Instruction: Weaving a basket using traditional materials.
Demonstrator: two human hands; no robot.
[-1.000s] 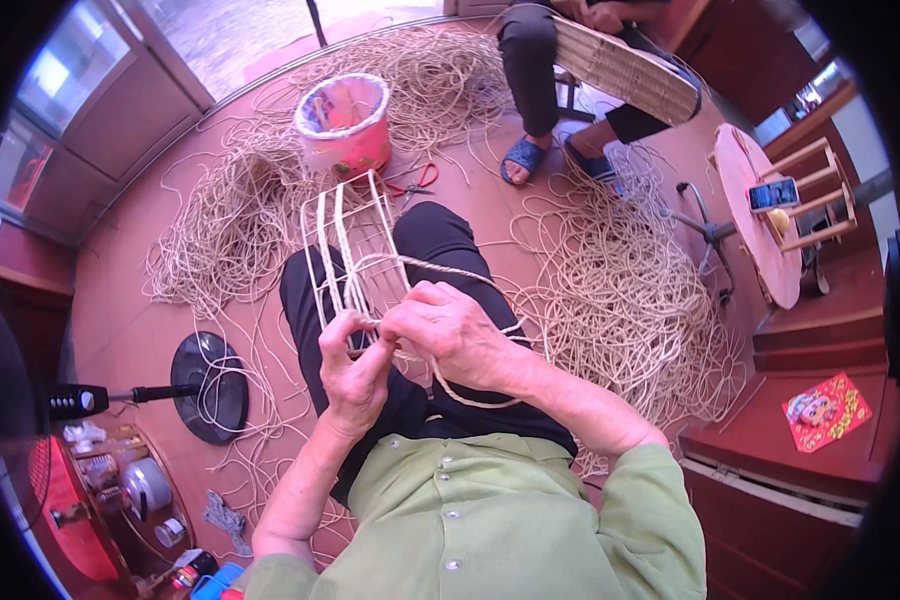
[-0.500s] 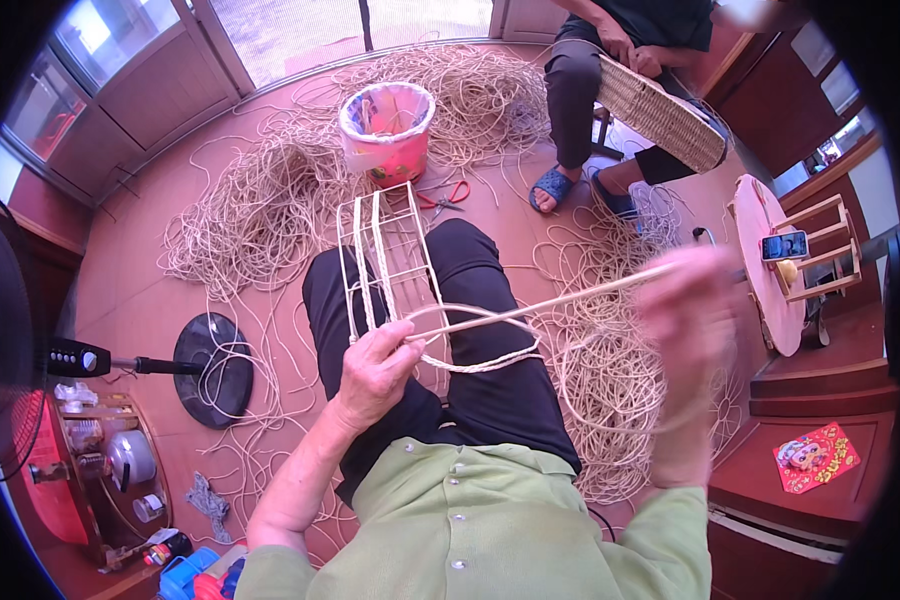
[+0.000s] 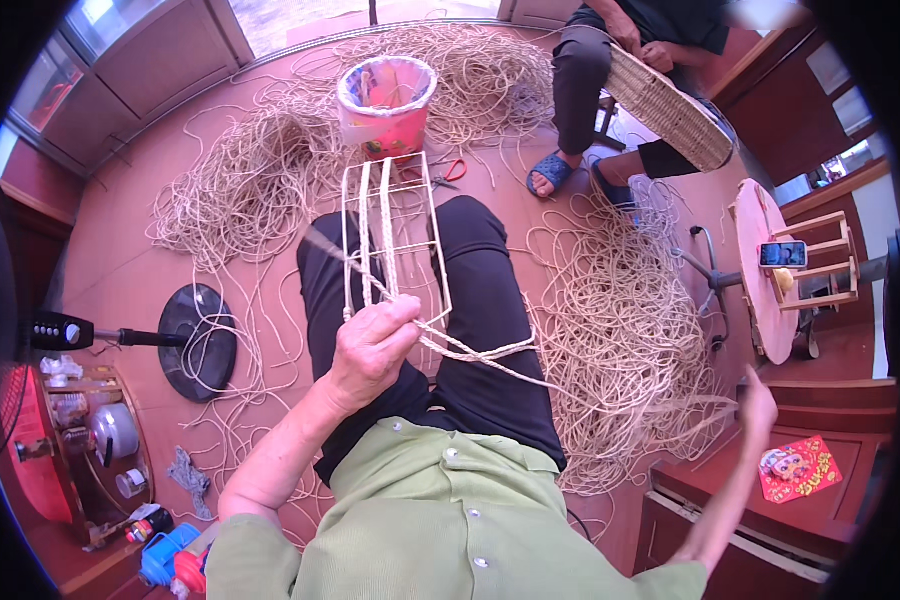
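Observation:
On my lap lies an open wire frame (image 3: 433,230), its long side pointing away from me, with pale straw cord (image 3: 387,230) running lengthwise over it. My left hand (image 3: 375,345) is closed at the frame's near end, pinching the cord. From there a strand runs right over my thigh and blurs toward my right hand (image 3: 758,408). That hand is stretched far out to the right, above the red wooden furniture, closed around the cord with one digit sticking up; its grip is partly hidden. A blurred cord end shows left of the frame.
Heaps of loose cord (image 3: 625,350) cover the floor on the right and at the back. A lined pink bin (image 3: 395,130) and red-handled pliers (image 3: 452,174) sit beyond the frame. Opposite, a person holds a woven piece (image 3: 670,110). A fan base (image 3: 198,342) stands left.
My right hand has swung down and outward to the right, drawing the cord through; the large loop by my left hand has narrowed. My left hand stays at the frame's near end.

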